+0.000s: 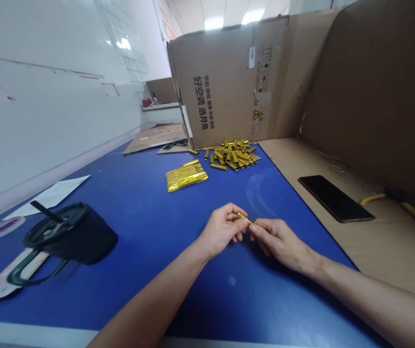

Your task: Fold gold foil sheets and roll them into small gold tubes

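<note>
The left hand [221,230] and right hand [279,243] pinch a small gold foil tube [243,217] narrowly between their fingertips, above the blue table [149,290]. A heap of gold foil tubes [233,155] lies at 12 o'clock, a flat gold foil packet [186,177] at 11, and a black phone [335,198] at 2.
</note>
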Demonstrator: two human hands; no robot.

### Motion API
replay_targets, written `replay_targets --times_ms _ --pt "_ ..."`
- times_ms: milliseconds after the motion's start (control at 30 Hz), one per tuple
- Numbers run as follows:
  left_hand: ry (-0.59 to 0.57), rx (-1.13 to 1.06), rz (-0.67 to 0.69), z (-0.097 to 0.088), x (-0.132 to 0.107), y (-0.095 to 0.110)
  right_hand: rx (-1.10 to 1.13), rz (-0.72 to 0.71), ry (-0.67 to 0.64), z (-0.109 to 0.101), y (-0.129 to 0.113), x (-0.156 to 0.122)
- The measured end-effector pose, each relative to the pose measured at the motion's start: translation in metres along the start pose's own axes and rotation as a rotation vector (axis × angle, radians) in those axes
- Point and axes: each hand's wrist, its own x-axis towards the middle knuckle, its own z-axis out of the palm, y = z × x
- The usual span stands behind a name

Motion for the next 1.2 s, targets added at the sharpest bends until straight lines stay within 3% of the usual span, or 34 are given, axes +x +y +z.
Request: replay_targets --times_ms 167,300,567,733,867,1067,1200 --pt "0.06 0.027 -0.021 0.01 -0.002 -0.003 -0.378 -0.154 0.141 0.0 0.0 -0.003" --pt "0.108 0.041 -0.016 0.011 -0.003 -0.004 -0.604 -0.166 0.194 0.0 0.001 -0.004" --pt "0.226 -0.088 -0.056 -0.003 0.004 -0.003 -0.347 -0.086 0.116 -0.002 0.0 -0.001" --pt "0.196 -0.351 -0.072 0.009 0.0 -0.001 -0.221 -0.102 0.153 0.004 0.003 -0.002" --pt "0.141 -0.41 -0.137 0.018 -0.003 -0.003 -0.12 -0.149 0.092 0.007 0.003 -0.002" --pt "0.299 -0.436 -0.096 0.005 0.002 0.0 -0.134 -0.069 0.1 0.008 0.001 0.0" --pt "0.337 -0.416 -0.074 -0.001 0.004 0.0 -0.128 -0.045 0.085 0.008 0.0 -0.001"
